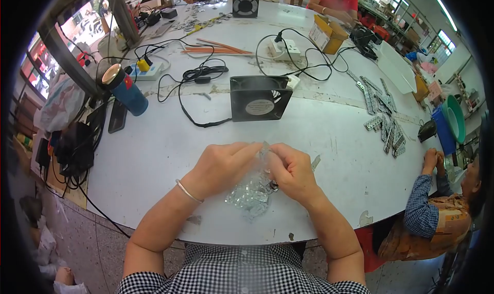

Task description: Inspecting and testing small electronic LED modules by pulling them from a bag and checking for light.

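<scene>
My left hand (225, 166) and my right hand (294, 171) meet over the near middle of the table, fingers closed in a pinch. Between their fingertips is a small clear, shiny strip (265, 149), its exact kind too blurred to make out. Below the hands lies a heap of small clear glittering pieces (251, 197), partly covered by my fingers. A thin greyish strip (315, 162) shows just beyond my right hand. Farther off, straight ahead of both hands, a black square fan (260, 99) stands upright with its cable trailing left.
At left stand a blue tumbler (125, 90), a dark phone (118, 116) and tangled cables. Patterned metallic strips (385, 114) lie in piles at right. Farther back are orange sticks (218, 49), a power strip (284, 49) and an open carton (328, 34). A co-worker (437, 217) sits at right.
</scene>
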### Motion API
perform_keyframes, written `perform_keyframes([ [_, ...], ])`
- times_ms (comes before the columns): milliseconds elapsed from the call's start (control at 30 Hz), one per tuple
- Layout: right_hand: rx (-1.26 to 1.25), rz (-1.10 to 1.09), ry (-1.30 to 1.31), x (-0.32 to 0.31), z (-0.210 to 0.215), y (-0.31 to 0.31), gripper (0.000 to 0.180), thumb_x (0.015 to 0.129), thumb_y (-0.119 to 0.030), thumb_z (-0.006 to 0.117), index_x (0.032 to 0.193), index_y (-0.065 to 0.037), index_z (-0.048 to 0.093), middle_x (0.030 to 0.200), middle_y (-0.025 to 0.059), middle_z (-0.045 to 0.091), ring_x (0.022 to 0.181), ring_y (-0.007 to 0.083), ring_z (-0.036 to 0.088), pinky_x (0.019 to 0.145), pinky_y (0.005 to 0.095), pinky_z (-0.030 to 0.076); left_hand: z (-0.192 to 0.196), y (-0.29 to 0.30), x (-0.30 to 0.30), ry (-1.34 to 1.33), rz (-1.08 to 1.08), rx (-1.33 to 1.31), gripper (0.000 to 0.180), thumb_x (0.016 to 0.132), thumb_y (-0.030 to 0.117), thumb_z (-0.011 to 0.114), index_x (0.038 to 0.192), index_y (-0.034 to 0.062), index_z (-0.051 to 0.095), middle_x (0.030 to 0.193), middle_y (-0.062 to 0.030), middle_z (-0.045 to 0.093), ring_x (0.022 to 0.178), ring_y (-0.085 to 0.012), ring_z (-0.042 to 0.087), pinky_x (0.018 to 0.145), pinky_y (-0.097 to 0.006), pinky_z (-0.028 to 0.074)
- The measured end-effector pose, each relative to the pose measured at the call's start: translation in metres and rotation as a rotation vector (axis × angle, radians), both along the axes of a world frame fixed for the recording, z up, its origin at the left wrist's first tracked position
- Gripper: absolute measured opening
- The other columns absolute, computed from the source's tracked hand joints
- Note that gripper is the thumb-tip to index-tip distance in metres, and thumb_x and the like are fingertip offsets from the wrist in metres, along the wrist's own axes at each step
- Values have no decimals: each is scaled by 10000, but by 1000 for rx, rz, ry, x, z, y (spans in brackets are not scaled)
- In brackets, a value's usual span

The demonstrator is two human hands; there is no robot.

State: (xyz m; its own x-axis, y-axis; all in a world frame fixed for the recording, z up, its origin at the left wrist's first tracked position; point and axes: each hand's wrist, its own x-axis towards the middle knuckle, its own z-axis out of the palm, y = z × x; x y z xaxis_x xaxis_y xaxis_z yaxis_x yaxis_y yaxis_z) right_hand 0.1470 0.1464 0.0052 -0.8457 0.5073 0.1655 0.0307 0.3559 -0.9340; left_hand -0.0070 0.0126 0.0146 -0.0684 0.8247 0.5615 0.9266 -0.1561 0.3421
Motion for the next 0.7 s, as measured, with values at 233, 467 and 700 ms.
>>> perform_keyframes([
  [233,-11,-10,-9,-2,-3,0,181,959,-111,556,1014,15,673,709,7,632,573,58,555,526,220,444,4,2,-2,56,-28,31,286,800,54,712,1080,27,664,843,-105,696,670,-261,674,561,-326,537],
  [467,-28,4,-18,0,3,-2,179,960,-111,555,1010,13,673,704,4,628,564,56,551,518,220,440,4,2,-3,62,-42,56,281,783,49,716,1059,30,669,829,-104,694,665,-259,675,562,-330,536],
  [700,93,-7,39,-1,2,-3,142,929,-101,582,979,11,652,734,134,641,625,205,602,593,321,478,5,4,-4,91,-64,118,240,778,62,715,1013,37,674,871,-105,698,688,-259,680,570,-329,540],
])
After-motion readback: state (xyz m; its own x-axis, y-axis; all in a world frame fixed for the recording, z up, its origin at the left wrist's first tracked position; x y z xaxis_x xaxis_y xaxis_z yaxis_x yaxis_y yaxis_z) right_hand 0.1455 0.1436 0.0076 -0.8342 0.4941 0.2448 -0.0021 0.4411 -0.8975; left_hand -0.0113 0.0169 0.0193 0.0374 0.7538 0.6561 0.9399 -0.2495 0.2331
